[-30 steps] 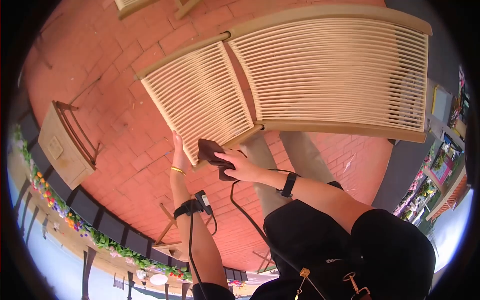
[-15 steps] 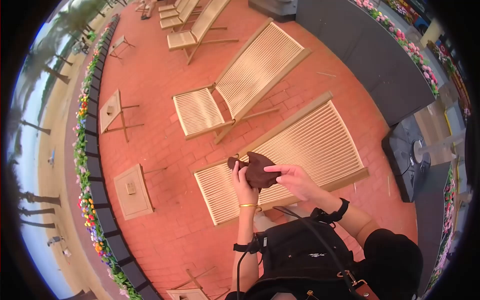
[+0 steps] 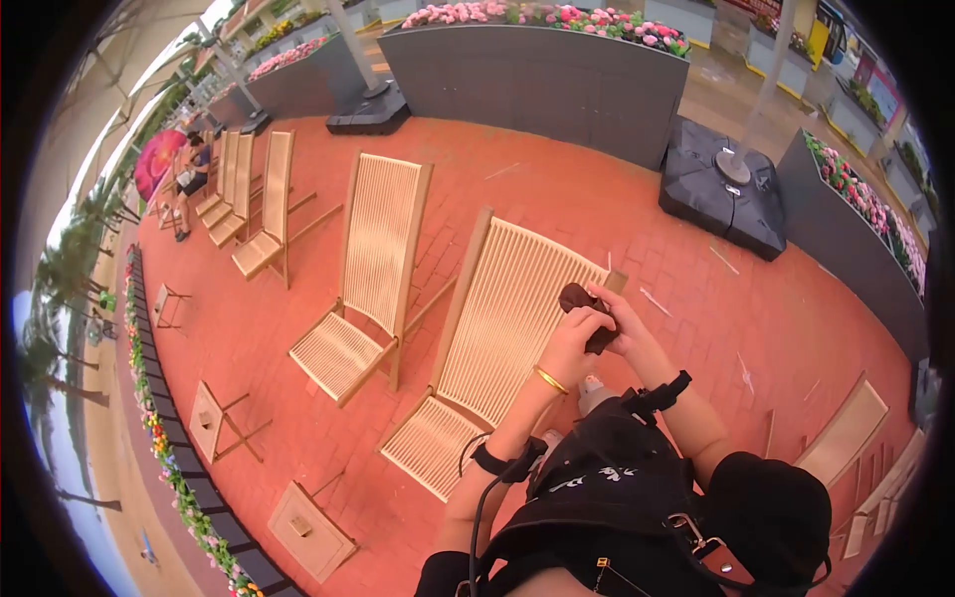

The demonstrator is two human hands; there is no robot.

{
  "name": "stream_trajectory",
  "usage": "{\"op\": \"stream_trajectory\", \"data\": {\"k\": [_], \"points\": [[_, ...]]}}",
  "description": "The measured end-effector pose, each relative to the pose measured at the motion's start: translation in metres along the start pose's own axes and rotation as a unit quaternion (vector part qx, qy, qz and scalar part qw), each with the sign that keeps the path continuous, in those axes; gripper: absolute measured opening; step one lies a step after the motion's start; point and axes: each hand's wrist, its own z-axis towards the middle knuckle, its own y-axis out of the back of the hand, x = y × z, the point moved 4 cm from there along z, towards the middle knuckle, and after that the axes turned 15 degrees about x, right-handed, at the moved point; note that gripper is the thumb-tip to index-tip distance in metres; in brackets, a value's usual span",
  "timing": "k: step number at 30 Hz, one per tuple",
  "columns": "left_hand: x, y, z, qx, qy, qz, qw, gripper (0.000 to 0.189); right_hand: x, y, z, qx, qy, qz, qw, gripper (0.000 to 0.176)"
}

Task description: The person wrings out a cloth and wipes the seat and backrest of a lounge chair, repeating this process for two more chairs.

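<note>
A small dark brown cloth item [image 3: 601, 339] is bunched up between my two hands, above the upper right corner of the nearest woven lounge chair [image 3: 517, 298]. My left hand [image 3: 575, 343], with a gold bangle at its wrist, has its fingers curled round the near side of the cloth. On the far side, my right hand [image 3: 629, 320] grips it too, its fingers partly behind the cloth. Black straps sit on both forearms. A black bag [image 3: 607, 468] hangs against my body below the hands.
More woven chairs [image 3: 383, 239] stand to the left, where a person [image 3: 196, 169] sits far back. Small tables [image 3: 310, 532] line the flower-edged border. Grey planters [image 3: 537, 85] and a black umbrella base [image 3: 721, 189] stand ahead and right. Other chairs [image 3: 846, 428] are at the lower right.
The view has turned to the right. Both hands have come closer together, and the cloth, spread wider before, is now bunched up between them.
</note>
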Motion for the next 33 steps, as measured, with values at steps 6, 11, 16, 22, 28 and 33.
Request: {"op": "stream_trajectory", "data": {"k": [6,11,16,22,28,33], "points": [[0.006,-0.016,0.068,0.035,0.034,-0.315,0.948,0.025,0.079,0.008,-0.086,0.017,0.124,-0.014,0.992,0.047],[-0.014,-0.034,0.177,0.174,0.020,-0.324,0.930,0.023,0.147,-0.011,-0.112,0.227,0.089,-0.230,0.942,0.054],[-0.020,-0.058,0.290,0.234,0.043,-0.265,0.934,0.024,0.245,-0.012,-0.124,0.119,0.104,-0.282,0.946,0.050],[-0.053,-0.058,0.382,0.227,-0.170,0.072,0.956,0.064,0.357,0.039,-0.123,0.106,0.035,-0.122,0.986,0.020],[-0.008,-0.088,0.460,0.162,-0.294,0.290,0.896,0.054,0.424,0.037,-0.083,0.152,-0.159,-0.301,0.928,0.018],[0.063,-0.079,0.544,0.277,-0.003,0.461,0.843,0.022,0.496,0.076,-0.004,-0.030,-0.104,-0.664,0.739,0.025]]}}
